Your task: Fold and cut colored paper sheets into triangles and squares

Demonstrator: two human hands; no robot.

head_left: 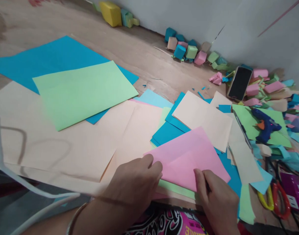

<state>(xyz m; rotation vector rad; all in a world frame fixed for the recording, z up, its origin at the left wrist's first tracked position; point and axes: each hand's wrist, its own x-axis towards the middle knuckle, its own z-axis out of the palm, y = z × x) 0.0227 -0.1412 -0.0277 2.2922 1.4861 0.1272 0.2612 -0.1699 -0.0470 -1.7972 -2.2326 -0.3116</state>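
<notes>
A sheet of pink paper lies tilted up at the table's near edge, with a faint crease across it. My left hand pinches its near left corner, fingers curled. At the near right edge, my right hand grips the same sheet between thumb and bent fingers. Beneath it are a light green sheet and blue paper. A cream paper piece rests just beyond the pink one.
On the left, a green sheet overlaps a large blue sheet and cream sheets. A glue gun, scissors and a phone are at right. Small paper boxes line the wall. A white cable crosses the near left.
</notes>
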